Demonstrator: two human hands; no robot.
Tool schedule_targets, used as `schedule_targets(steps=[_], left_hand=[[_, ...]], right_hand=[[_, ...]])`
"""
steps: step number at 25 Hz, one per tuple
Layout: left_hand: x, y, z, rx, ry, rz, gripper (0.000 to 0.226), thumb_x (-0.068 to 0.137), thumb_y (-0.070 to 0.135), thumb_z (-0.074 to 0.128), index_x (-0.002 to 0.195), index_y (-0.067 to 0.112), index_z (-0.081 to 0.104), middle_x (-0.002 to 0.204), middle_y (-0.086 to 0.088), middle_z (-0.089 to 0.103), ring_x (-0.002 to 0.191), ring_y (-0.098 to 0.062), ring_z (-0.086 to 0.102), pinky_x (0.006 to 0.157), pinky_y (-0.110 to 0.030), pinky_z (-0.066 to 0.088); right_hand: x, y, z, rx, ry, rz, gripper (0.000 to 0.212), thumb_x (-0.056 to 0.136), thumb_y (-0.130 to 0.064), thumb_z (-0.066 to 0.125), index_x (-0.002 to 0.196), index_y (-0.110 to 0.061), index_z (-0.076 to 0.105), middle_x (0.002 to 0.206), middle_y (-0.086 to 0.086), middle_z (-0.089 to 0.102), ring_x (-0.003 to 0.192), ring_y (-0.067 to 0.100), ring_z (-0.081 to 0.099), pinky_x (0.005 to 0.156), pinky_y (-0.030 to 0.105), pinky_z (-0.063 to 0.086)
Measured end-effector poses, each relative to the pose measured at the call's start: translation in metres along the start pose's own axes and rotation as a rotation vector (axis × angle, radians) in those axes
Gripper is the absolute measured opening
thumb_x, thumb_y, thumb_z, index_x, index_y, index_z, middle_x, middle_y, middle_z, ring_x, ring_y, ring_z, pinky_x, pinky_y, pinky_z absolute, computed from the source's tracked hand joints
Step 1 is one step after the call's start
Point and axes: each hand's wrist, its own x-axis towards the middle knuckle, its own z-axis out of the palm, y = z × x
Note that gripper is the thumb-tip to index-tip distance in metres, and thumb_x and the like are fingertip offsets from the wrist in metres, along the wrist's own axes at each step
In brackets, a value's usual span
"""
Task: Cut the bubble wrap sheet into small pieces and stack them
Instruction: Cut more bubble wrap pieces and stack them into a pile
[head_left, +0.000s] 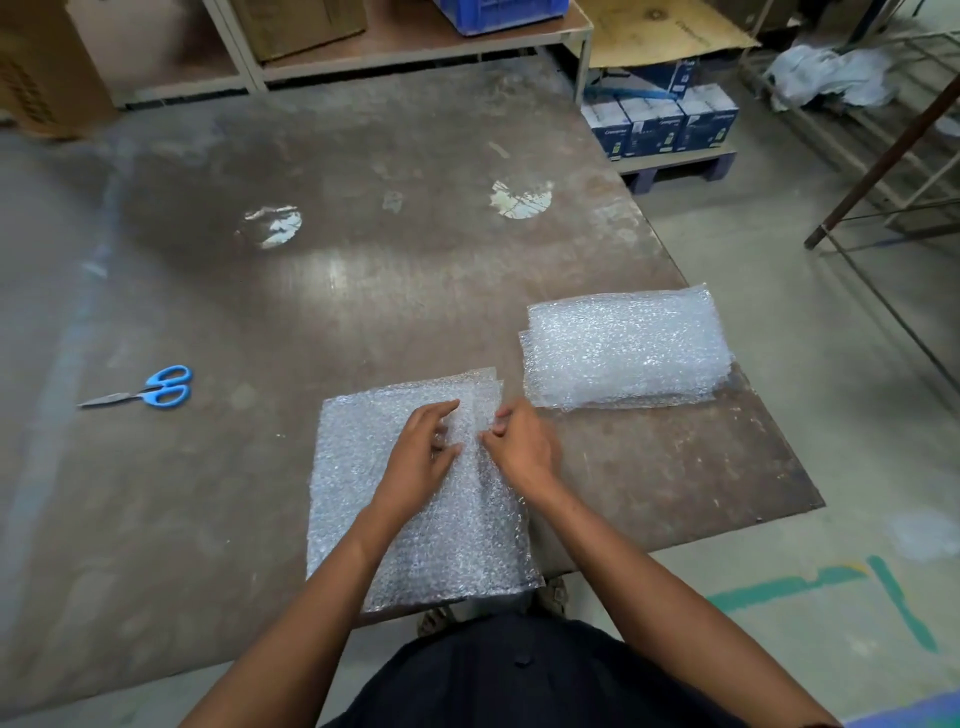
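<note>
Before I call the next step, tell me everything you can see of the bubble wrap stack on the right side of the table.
The bubble wrap stack is a pile of clear, shiny rectangular pieces lying flat near the right edge of the brown table. The layers are roughly squared up, with lower pieces jutting out slightly at the left and near edges. How many pieces it holds cannot be told. Neither hand touches it; it lies just beyond and right of the larger bubble wrap sheet, apart from it.

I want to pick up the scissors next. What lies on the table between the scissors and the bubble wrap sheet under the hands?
Nothing: the head view shows only bare table between scissors and bubble wrap sheet.
</note>
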Motion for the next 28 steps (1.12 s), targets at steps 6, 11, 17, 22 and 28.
schedule_targets(steps=[6,11,17,22,28], left_hand=[[0.004,-0.006,-0.006,-0.062,-0.014,0.024,0.076,0.091,0.011,0.081,0.152,0.037,0.046,0.138,0.011,0.047,0.109,-0.006,0.058,0.091,-0.028,0.058],[0.011,-0.008,-0.009,-0.065,-0.008,0.04,0.08,0.093,0.009,0.078,0.157,0.037,0.04,0.149,0.01,0.039,0.115,-0.004,0.054,0.09,-0.022,0.054],[0.024,-0.001,-0.009,-0.056,0.016,0.021,0.058,0.098,0.012,0.071,0.149,0.031,0.051,0.144,0.005,0.042,0.118,-0.005,0.052,0.09,-0.014,0.05],[0.037,0.026,-0.002,-0.256,0.069,-0.241,0.034,0.093,0.046,0.078,0.117,0.025,0.066,0.098,0.008,0.071,0.087,-0.006,0.071,0.074,-0.022,0.058],[0.048,0.021,0.004,-0.427,0.088,-0.432,0.046,0.08,0.048,0.09,0.11,0.02,0.068,0.093,0.0,0.079,0.081,-0.015,0.078,0.072,-0.034,0.064]], right_hand=[[-0.004,-0.01,0.006,0.297,0.056,0.063,0.045,0.085,-0.014,0.084,0.122,-0.023,0.061,0.089,-0.008,0.071,0.082,0.006,0.068,0.072,0.028,0.055],[-0.008,-0.025,0.006,0.435,0.109,0.058,0.053,0.083,-0.004,0.084,0.125,-0.021,0.056,0.103,-0.008,0.067,0.089,0.008,0.069,0.079,0.028,0.06],[-0.012,-0.029,0.018,0.217,0.183,0.034,0.052,0.086,0.005,0.073,0.12,-0.027,0.05,0.1,-0.013,0.065,0.088,0.009,0.065,0.066,0.023,0.051],[-0.007,-0.032,0.017,0.207,0.158,-0.091,0.029,0.092,-0.003,0.071,0.113,-0.02,0.06,0.095,-0.006,0.069,0.089,0.014,0.068,0.063,0.017,0.045],[-0.01,-0.027,0.018,0.398,0.098,-0.115,0.043,0.092,-0.009,0.077,0.125,-0.02,0.052,0.116,-0.002,0.068,0.1,0.008,0.068,0.072,0.008,0.051]])
